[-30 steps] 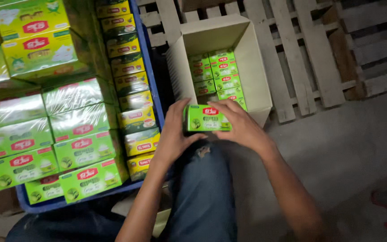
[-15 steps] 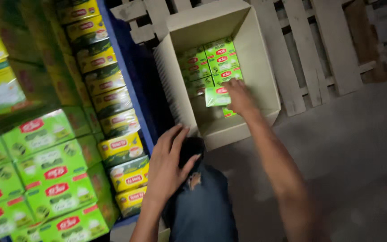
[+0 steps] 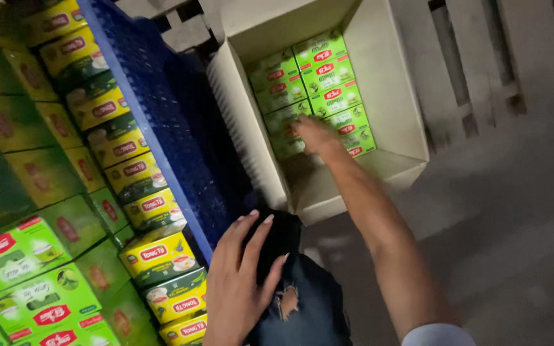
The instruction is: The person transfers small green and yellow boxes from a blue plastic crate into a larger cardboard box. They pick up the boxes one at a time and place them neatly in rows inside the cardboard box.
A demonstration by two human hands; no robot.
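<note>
My right hand (image 3: 314, 135) reaches down into an open cardboard carton (image 3: 392, 83) and presses on a green box (image 3: 285, 136) in the nearest row of several small green boxes (image 3: 318, 77) packed inside. My left hand (image 3: 243, 277) rests with fingers spread on my knee, which is in dark torn jeans (image 3: 302, 301). It holds nothing. That hand lies just right of a blue plastic crate (image 3: 161, 134) filled with yellow-and-green boxes (image 3: 137, 173).
Stacks of shrink-wrapped green boxes (image 3: 24, 263) fill the left side. The carton sits against a wooden pallet (image 3: 482, 57) at the top right. Bare grey concrete floor (image 3: 514, 224) spreads to the right of my arm.
My right hand has carried the green box from in front of me into the carton and set it in the near row. My left hand let go and dropped to my knee.
</note>
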